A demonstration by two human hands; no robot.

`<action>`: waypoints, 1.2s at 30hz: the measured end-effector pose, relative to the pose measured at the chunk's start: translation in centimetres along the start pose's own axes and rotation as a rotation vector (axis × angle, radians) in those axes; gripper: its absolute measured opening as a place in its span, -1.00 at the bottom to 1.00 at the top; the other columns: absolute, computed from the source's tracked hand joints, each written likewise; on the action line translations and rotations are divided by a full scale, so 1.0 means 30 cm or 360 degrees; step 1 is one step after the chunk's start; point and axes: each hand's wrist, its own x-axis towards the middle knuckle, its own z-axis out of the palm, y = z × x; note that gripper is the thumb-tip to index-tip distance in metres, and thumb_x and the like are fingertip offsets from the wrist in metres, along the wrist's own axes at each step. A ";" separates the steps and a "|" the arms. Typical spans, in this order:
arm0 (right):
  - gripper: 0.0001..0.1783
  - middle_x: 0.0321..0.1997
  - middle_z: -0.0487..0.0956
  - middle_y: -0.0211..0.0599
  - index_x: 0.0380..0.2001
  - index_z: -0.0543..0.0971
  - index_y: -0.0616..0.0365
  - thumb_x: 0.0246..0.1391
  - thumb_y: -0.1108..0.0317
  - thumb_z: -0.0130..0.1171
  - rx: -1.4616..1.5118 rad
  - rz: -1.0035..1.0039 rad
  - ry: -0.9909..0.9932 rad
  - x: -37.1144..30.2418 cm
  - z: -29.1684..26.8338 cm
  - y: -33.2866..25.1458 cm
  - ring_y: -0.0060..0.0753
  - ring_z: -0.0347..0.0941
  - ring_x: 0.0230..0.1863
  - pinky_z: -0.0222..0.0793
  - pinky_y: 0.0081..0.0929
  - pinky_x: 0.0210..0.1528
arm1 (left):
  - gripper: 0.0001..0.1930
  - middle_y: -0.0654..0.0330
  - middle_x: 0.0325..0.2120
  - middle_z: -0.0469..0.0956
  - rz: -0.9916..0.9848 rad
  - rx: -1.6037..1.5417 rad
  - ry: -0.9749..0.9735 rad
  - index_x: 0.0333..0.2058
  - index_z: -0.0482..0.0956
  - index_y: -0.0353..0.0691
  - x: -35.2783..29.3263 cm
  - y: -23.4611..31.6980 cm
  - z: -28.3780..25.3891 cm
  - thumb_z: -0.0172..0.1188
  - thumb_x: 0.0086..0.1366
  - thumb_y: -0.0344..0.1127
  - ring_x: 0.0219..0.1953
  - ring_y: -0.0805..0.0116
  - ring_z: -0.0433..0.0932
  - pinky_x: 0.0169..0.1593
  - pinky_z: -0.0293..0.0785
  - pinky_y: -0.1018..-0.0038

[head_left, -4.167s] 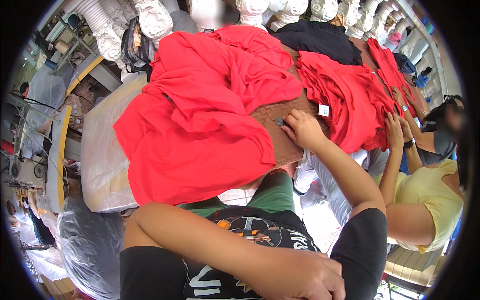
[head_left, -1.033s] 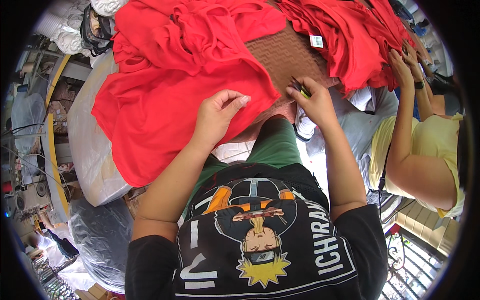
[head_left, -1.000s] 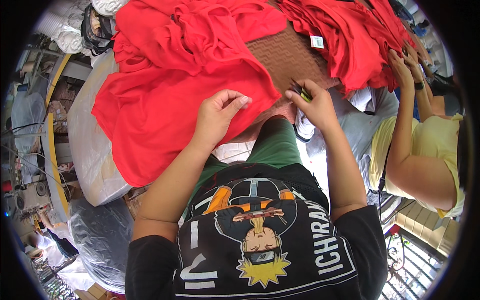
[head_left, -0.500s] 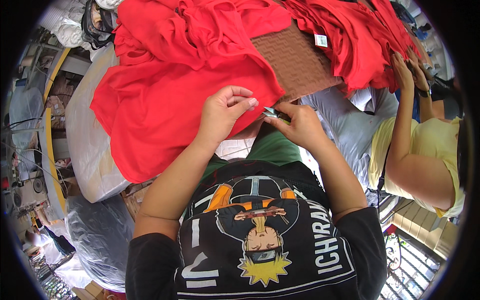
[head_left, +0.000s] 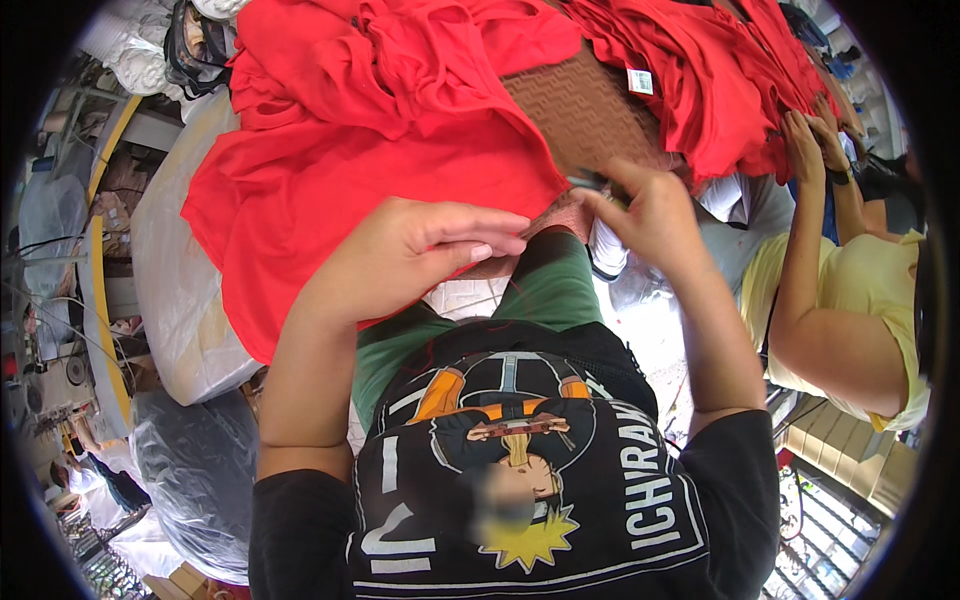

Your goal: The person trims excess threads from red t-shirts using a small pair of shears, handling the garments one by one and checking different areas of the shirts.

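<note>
A large red cloth (head_left: 290,215) spreads in loose folds in front of me, its near part hanging toward my lap. At its near edge is my left hand (head_left: 425,240), fingers stretched out and thumb below them, with nothing seen in it. My right hand (head_left: 650,215) stands to the right of the cloth's corner, closed round small thread snips (head_left: 588,182). The snips are blurred by motion, with their blades pointing left near that corner. Whether they touch the cloth I cannot tell.
A brown textured surface (head_left: 590,110) shows between the cloth and a pile of red garments (head_left: 710,90) with a white tag. At the right, a person in a yellow top (head_left: 850,310) has both hands on that pile. Plastic-wrapped bundles (head_left: 185,270) stand at the left.
My right hand has moved right and slightly up with the snips, away from the left hand. My left hand has come nearer to me, its fingers straightened from a curl.
</note>
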 end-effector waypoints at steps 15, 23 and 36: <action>-0.51 -0.41 0.60 0.06 -0.29 0.62 0.14 -0.08 -0.08 0.29 0.0236 0.0239 0.0403 0.244 0.170 0.191 0.09 0.57 -0.31 0.47 -0.09 -0.27 | -0.66 0.31 -0.12 0.48 0.0785 0.1841 0.0582 -0.16 0.61 -0.07 0.295 -0.193 0.101 0.28 0.00 -0.41 0.05 0.24 0.39 0.05 0.33 0.27; -0.60 -0.46 0.60 -0.12 -0.30 0.61 0.11 -0.05 0.01 0.32 0.0355 0.0249 0.0693 0.238 0.247 0.163 -0.02 0.56 -0.41 0.44 -0.22 -0.38 | -0.83 0.26 -0.28 0.56 0.1017 0.1801 0.0497 -0.35 0.57 -0.14 0.340 -0.191 0.036 0.28 0.02 -0.37 -0.05 0.32 0.50 0.14 0.26 0.18; -0.58 -0.45 0.61 -0.15 -0.29 0.59 0.11 -0.02 -0.02 0.26 0.0289 0.0253 0.0658 0.231 0.241 0.156 -0.06 0.57 -0.40 0.47 -0.21 -0.34 | -0.81 0.26 -0.32 0.60 0.0833 0.0215 0.1122 -0.19 0.60 -0.38 0.360 0.015 -0.107 0.15 0.20 -0.62 -0.26 0.55 0.55 -0.07 0.44 0.61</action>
